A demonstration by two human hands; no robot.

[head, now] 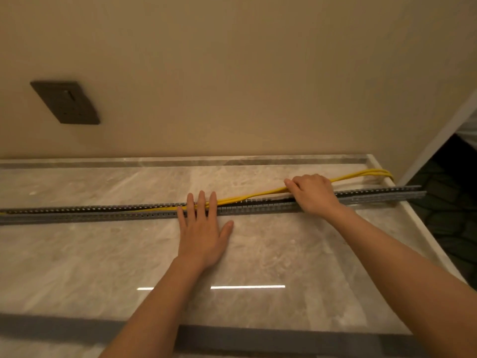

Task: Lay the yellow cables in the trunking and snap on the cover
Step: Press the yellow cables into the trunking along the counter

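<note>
Currently the grey slotted trunking (103, 213) runs left to right across the marble table (77, 254), uncovered, its toothed walls showing. Yellow cables (258, 195) sit inside the channel on the left stretch, then rise out of it behind the left hand (202, 228), whose grip is spread flat, fingers pressing over the channel. Further right, the right hand (313, 193) is curled on the cables above the trunking; beyond it they loop near the table's far right corner.
</note>
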